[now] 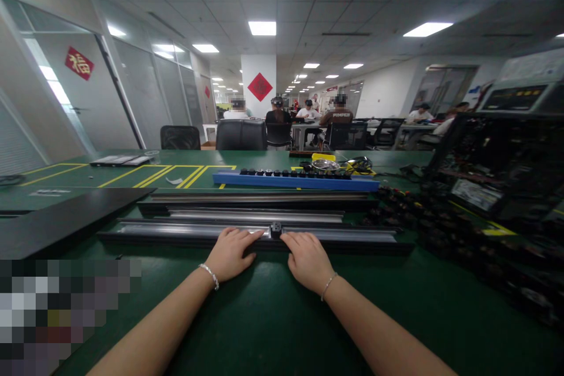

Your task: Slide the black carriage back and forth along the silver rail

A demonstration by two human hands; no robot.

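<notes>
Both hands lie palm-down on the near rail [176,234], a long black-and-silver metal profile. It runs left to right across the green table [273,317], with its long axis square to the person's forearms. A small black slider [275,229] sits in the rail's top slot, about midway along its length.

The left hand [231,254] rests on the rail just left of the slider, and the right hand [307,258] just right of it. Neither hand closes on anything: the fingers are stretched flat, with the fingertips on the rail's upper face and the palms on the table at its near edge. The 2 index fingers point inward at the slider from opposite sides. The right one looks slightly nearer, but whether either touches it cannot be told.

Behind the near rail, 2 more rails [255,215] lie parallel to it. Beyond those is a blue tray [247,180] carrying a row of black knobs. Off the near rail's left end lies a flat black panel [66,217]. Off its right end is a heap of black parts [440,217] in front of a dark machine [497,164]. Far beyond the rail, people [308,114] sit at desks.
</notes>
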